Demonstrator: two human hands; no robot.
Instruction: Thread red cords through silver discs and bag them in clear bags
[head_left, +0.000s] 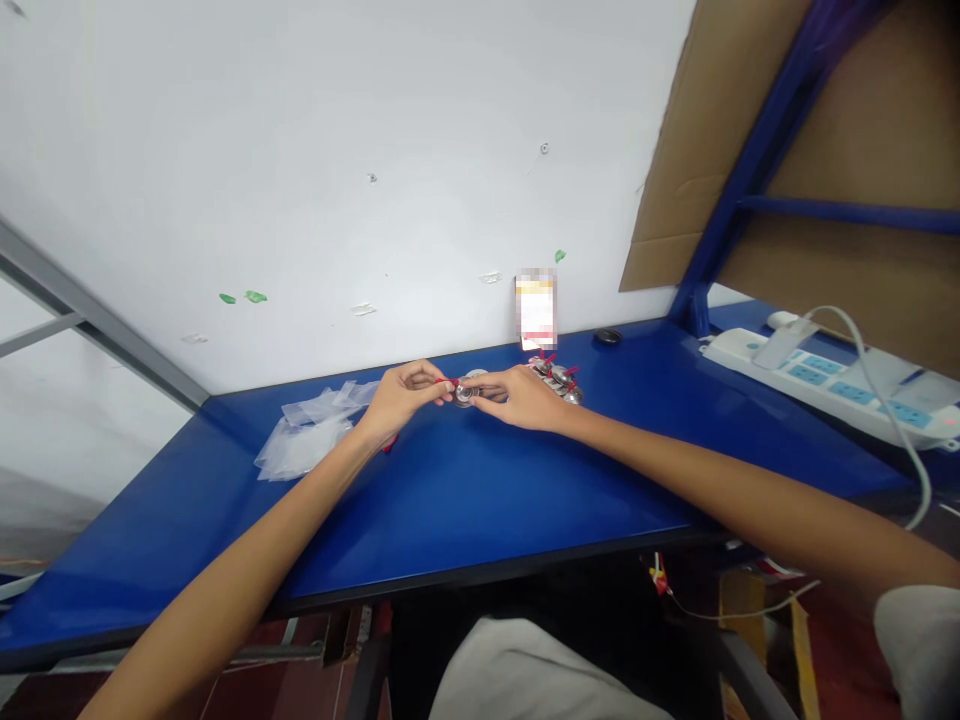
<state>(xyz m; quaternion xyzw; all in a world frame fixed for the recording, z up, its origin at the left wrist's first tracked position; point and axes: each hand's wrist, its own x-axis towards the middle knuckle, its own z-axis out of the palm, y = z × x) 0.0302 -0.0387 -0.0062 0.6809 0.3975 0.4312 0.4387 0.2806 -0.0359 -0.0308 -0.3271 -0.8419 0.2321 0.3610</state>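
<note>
Both my hands meet over the far middle of the blue table (480, 500). My left hand (401, 395) pinches a red string that runs to a small round metal piece (464, 393). My right hand (521, 397) is closed on that same metal piece from the right. Just behind my right hand lies a small pile of similar metal pieces with red strings (561, 377). A heap of clear plastic bags (311, 435) lies to the left of my left hand.
A white wall rises behind the table. A small blurred card (535, 310) leans on it, with a black disc (607, 337) to its right. A white power strip (832, 380) with a cable lies at far right, under a blue frame with cardboard (847, 150).
</note>
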